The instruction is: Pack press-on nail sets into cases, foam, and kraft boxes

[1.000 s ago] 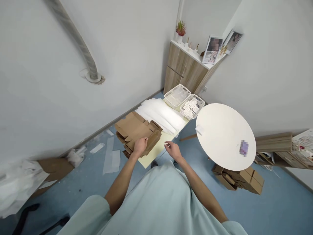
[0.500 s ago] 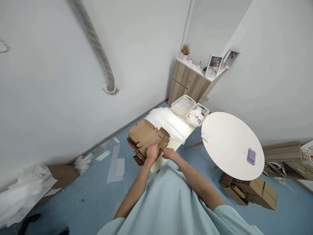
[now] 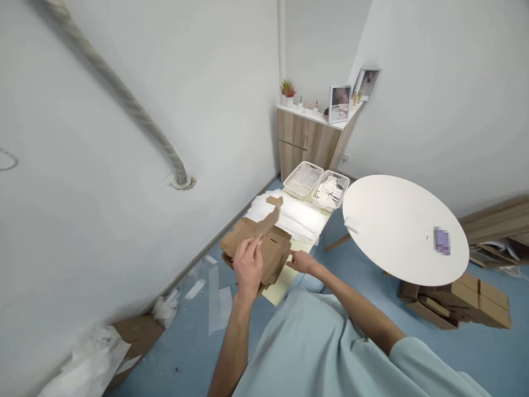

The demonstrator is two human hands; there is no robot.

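- Cardboard blank, flat and die-cut, is lifted at a tilt off the stack of blanks on the low pale-yellow tabletop.
- Left hand pinches the blank's near edge, forearm raised.
- Right hand lies on the stack's right edge, fingers loosely extended, holding nothing that shows.
- Risk, as I judge it: the one-edge pinch could let the blank slip or bend, or its flaps could drag a second blank up with it.
- White sheets and two baskets lie beyond; round white table stands to the right.
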